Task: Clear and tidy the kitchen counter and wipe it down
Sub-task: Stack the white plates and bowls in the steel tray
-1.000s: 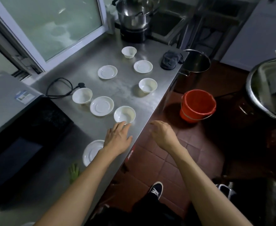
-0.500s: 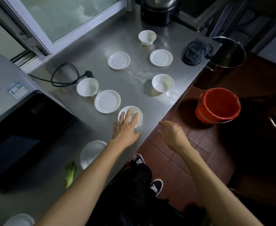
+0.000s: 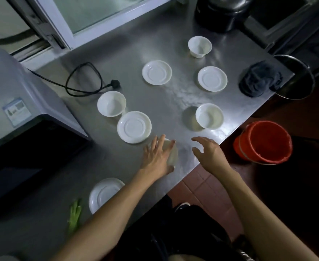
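Observation:
My left hand lies over the nearest white bowl by the front edge of the steel counter, fingers wrapped on its rim; most of the bowl is hidden. My right hand hovers open just right of it, holding nothing. Three more white bowls and several white saucers are spread over the counter. A dark crumpled cloth sits at the counter's right corner.
A large grey appliance fills the left side, with a black cable and plug beside it. A green vegetable scrap lies near me. A red bucket and a steel pot stand off the counter's right edge. A black cooker is at the back.
My left hand has slid forward onto the nearest bowl and closed over it. My right hand has come up from beside the counter to above its edge. My view has tilted down and closer.

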The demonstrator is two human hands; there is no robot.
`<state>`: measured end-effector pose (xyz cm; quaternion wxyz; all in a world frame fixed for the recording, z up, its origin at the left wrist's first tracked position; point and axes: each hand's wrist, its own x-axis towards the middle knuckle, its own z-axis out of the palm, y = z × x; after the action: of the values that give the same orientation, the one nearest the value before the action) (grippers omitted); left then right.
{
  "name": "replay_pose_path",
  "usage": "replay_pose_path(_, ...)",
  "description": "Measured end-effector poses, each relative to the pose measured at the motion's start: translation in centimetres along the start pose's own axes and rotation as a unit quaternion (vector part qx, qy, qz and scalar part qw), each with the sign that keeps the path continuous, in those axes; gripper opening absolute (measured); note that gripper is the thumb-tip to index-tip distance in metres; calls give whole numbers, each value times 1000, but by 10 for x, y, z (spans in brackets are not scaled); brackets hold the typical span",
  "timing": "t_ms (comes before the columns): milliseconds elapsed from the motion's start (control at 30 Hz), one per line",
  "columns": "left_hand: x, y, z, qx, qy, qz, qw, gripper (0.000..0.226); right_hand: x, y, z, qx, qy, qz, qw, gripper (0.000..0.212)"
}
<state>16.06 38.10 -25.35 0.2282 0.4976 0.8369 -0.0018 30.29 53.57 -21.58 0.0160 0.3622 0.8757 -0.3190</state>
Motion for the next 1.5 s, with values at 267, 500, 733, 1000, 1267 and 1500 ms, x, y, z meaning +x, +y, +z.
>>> replay_pose_path(267, 39, 12, -24, -31, 37, -27, 998, 95, 49, 10, -13, -33, 11, -34, 999, 39)
replay_pose_path(500, 75, 30, -39, -24, 75, -78, 994, 97, 98, 41, -34, -144, -15, -40, 989, 59)
replay_pose_path(733, 102, 52, -42, -21, 75, -138, 987, 95, 148, 69, -49, -217, -117, -80, 966, 95)
replay_pose_path(1000, 108, 69, -44, -39, 100, -223, 969, 92, 174, 68, -44, -225, -170, -176, 943, 89)
replay_pose_path(1267, 65, 70, -37, -67, 146, -325, 932, 86, 175, 30, -35, -189, -159, -293, 924, 77)
replay_pose_path(1500, -12, 60, -17, -125, 165, -409, 889, 92, 136, -23, -12, -184, -180, -377, 890, 77)
